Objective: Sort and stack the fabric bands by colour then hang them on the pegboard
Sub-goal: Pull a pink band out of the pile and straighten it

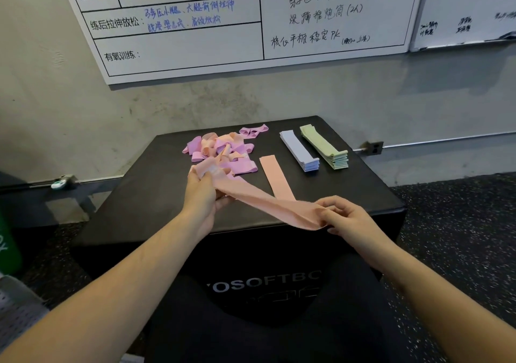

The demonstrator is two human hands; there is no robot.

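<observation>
A peach band [262, 205] stretches across mid-frame between both hands: the left hand [205, 192] grips its upper-left end, the right hand [344, 214] pinches its lower-right end.

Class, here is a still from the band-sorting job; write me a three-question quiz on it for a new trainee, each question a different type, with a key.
1. True or false: the peach band held by both hands is stretched above the black box.
2. Multiple choice: which finished stack sits furthest right on the box? A) lavender stack B) green stack C) pink stack
3. Short answer: what lies flat between the unsorted pile and the lavender stack?

Key
1. True: the left hand and right hand each grip one end.
2. B
3. A single flat peach band, laid out on its own.
</observation>
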